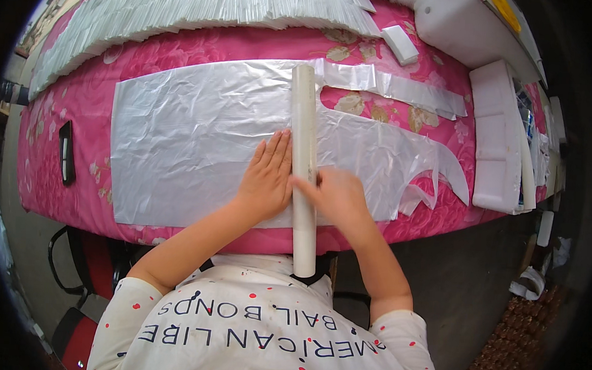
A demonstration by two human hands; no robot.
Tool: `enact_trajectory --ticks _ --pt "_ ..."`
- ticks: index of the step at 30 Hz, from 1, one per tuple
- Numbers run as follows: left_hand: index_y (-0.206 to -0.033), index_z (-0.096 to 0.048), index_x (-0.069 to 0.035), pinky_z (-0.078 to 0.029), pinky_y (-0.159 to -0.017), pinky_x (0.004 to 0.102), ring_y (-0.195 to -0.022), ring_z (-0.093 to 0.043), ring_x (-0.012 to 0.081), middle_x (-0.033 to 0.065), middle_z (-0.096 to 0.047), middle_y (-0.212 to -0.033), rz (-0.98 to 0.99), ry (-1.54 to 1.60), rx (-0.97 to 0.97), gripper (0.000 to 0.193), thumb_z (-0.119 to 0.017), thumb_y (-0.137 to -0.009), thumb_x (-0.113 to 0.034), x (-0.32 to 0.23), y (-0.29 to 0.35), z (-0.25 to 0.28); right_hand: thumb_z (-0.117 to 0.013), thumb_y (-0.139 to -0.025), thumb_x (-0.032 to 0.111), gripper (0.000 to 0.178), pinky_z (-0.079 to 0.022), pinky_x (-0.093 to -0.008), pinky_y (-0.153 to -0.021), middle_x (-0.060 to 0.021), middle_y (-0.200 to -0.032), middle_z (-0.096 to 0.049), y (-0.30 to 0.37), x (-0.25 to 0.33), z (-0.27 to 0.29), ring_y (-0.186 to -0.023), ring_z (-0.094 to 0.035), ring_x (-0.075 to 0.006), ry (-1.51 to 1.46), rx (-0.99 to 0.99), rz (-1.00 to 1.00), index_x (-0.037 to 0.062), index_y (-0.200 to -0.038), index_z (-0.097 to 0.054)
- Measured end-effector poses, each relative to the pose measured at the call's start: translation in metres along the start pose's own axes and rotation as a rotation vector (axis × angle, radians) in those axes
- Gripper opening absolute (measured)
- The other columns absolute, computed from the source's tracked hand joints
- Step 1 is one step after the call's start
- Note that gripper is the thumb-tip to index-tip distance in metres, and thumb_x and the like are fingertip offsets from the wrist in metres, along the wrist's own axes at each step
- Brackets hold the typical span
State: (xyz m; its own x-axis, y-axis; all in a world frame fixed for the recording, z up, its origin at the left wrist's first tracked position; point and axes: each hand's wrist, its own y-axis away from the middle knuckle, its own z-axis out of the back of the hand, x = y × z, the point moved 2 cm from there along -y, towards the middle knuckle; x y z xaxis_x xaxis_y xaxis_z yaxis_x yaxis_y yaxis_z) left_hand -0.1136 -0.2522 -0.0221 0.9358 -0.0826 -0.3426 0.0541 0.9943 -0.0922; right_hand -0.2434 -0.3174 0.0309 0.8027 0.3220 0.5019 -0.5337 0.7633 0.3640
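On the pink table [94,134]: sheet [178,138], spread flat.
Roll [305,112]: across the sheet, near end past table edge.
Left hand [268,173]: on sheet, beside roll, fingers straight, together.
Right hand [339,197]: at roll, blurred, fingers bent; their grip I cannot tell.

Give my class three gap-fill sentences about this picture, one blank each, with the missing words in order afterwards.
1. The flowery tablecloth is mainly ____ in colour.
2. The left hand lies flat on the plastic sheet, just ____ of the white tube.
3. A white container stands at the table's ____ end.

Missing words: pink; left; right.
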Motion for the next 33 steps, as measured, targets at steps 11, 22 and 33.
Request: enact_trajectory --ticks 11,22,33 --pt "-0.134 -0.026 0.010 -0.012 -0.110 0.0425 -0.135 -0.019 0.0324 0.0219 -0.025 -0.143 0.013 -0.037 0.011 0.057 -0.033 -0.087 -0.022 0.000 -0.001 0.001 -0.059 -0.084 0.025 0.030 -0.052 -0.0310 -0.068 -0.0126 -0.097 -0.064 -0.157 -0.024 0.007 -0.077 -0.063 -0.0210 -1.661 -0.301 0.006 -0.0008 -0.099 -0.059" --pt "-0.134 -0.028 0.010 -0.010 -0.111 0.0419 -0.135 -0.020 0.0320 0.0221 -0.025 -0.142 -0.015 -0.010 -0.014 0.057 -0.034 -0.087 -0.021 -0.004 -0.003 0.003 -0.034 -0.092 0.020 0.033 -0.049 -0.0464 -0.086 -0.0165 -0.107 -0.061 -0.126 -0.213 0.209 -0.102 -0.058 -0.0329 -2.151 -0.299 0.617 0.0003 -0.099 -0.060" --pt "-0.135 -0.026 0.009 -0.012 -0.110 0.0439 -0.136 -0.018 0.0328 0.0226 -0.023 -0.144 -0.008 0.083 -0.088 0.058 -0.036 -0.087 -0.021 0.002 0.003 -0.004 -0.042 -0.087 0.011 0.034 -0.038 -0.0374 -0.091 -0.0189 -0.118 -0.053 -0.104 0.163 0.025 -0.104 -0.050 -0.0304 -0.927 -0.434 0.817 0.0006 -0.118 -0.051"
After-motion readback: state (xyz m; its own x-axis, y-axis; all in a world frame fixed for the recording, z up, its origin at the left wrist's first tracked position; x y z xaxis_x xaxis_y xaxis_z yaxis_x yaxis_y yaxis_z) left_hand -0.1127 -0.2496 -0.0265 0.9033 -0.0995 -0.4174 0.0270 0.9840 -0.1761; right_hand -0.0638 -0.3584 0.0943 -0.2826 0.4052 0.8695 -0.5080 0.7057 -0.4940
